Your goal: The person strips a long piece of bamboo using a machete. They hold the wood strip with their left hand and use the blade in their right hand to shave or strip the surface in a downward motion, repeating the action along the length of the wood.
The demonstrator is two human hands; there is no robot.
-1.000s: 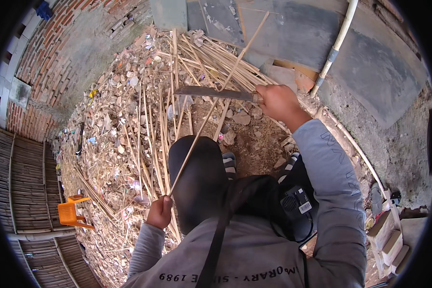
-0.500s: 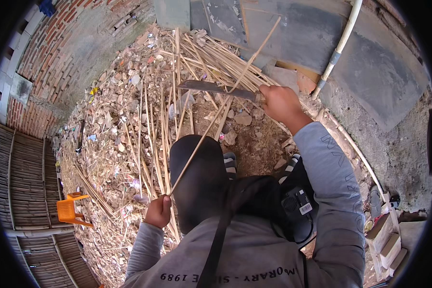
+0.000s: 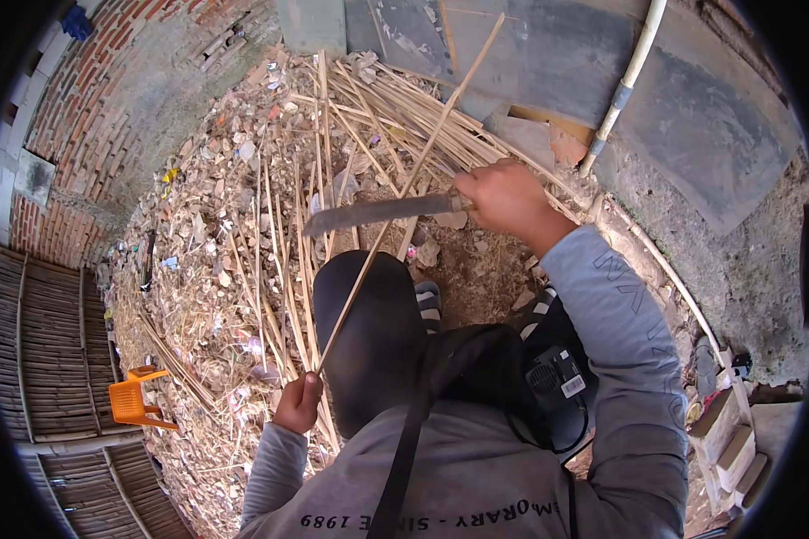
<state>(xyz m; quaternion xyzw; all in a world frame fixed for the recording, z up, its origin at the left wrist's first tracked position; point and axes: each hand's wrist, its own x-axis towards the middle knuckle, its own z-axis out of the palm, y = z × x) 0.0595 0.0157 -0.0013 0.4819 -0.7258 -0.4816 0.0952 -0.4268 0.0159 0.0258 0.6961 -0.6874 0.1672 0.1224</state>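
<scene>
My right hand is closed round the wooden handle of a machete, whose dark broad blade points left. The blade lies across a long thin bamboo strip; whether its edge touches the strip I cannot tell. Near my left thigh, my left hand is closed on the strip's lower end, thumb along it. From there the strip slants up past my knee towards the grey wall. Several more bamboo strips lie loose beside my left leg, and a thicker pile of strips lies ahead.
Stony, littered ground spreads to the left, with an orange plastic chair beside a bamboo slat wall. A pale pole leans on the grey wall at the right. Wooden blocks sit low at the right.
My right hand has drawn the machete down and towards me along the strip, and its tip has swung lower. My left hand keeps its hold on the strip, almost in place.
</scene>
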